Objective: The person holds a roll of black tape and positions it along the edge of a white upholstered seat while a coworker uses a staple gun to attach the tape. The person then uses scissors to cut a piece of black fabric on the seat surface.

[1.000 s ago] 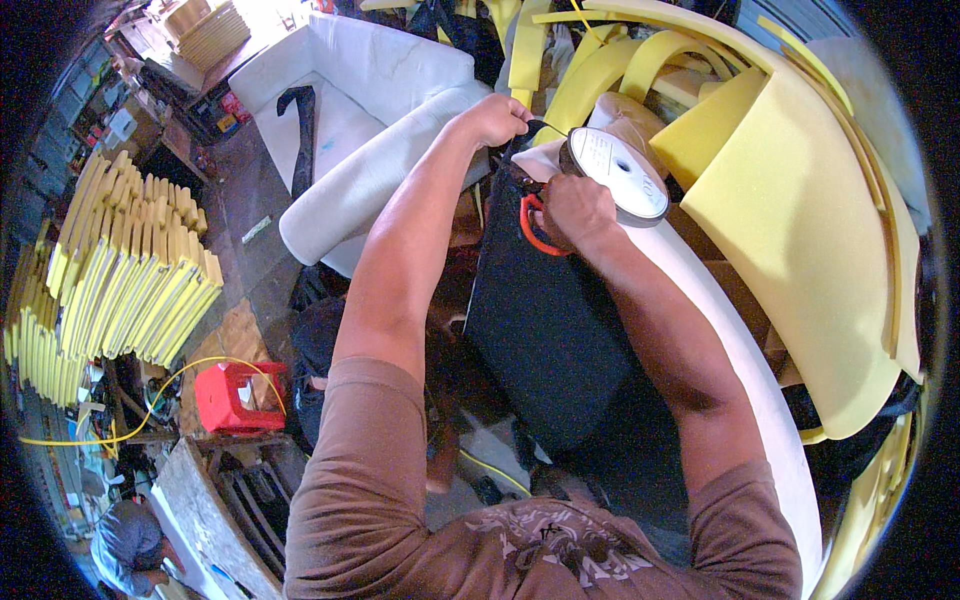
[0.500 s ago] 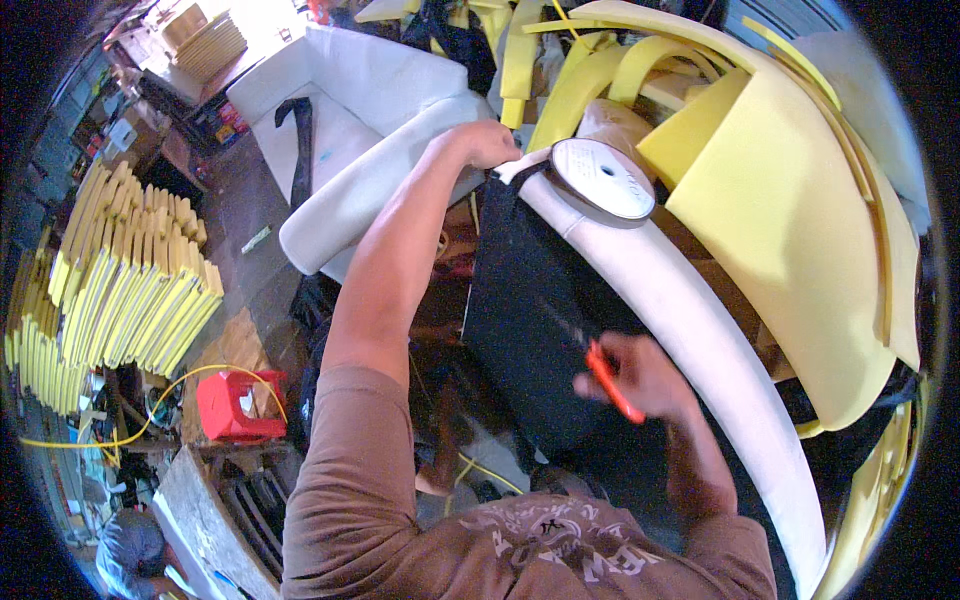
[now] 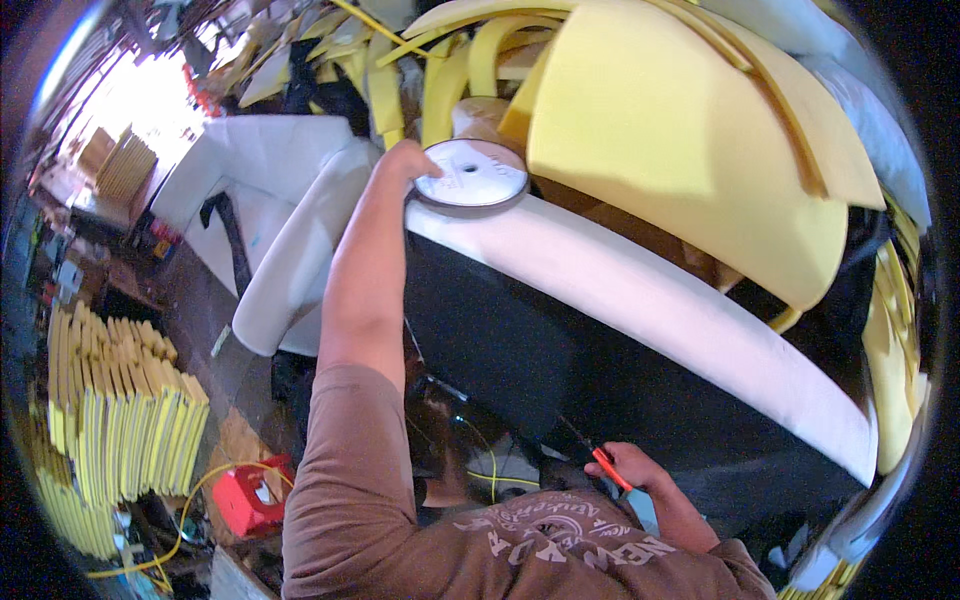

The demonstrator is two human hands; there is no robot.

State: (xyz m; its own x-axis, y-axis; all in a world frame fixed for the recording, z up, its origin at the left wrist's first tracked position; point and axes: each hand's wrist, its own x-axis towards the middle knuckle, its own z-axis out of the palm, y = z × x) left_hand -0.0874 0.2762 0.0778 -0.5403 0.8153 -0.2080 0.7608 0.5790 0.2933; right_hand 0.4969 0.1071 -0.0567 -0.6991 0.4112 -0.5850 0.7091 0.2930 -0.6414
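Note:
My left hand (image 3: 408,162) is at the near left rim of a round white reel (image 3: 478,172) with a dark edge, its fingers gripping that rim. The reel lies on the left end of a long, curved white padded edge (image 3: 640,270). Below this edge falls a broad black panel (image 3: 500,330). Low on the right, close to my body, my right hand (image 3: 640,468) is closed round an orange-handled tool (image 3: 608,466). A thin pointed blade runs from the tool up and left in front of the black panel; its exact kind is unclear.
Large yellow foam pieces (image 3: 690,130) crowd the far side. A white padded seat (image 3: 250,190) with a dark strip on it stands at left. Stacked yellow foam slabs (image 3: 130,410) and a red container (image 3: 250,497) with a yellow hose sit lower left.
My left hand has shifted from a strip beside the reel onto the reel's rim. My right hand has lowered toward my body with the orange-handled tool. The whole view has turned right.

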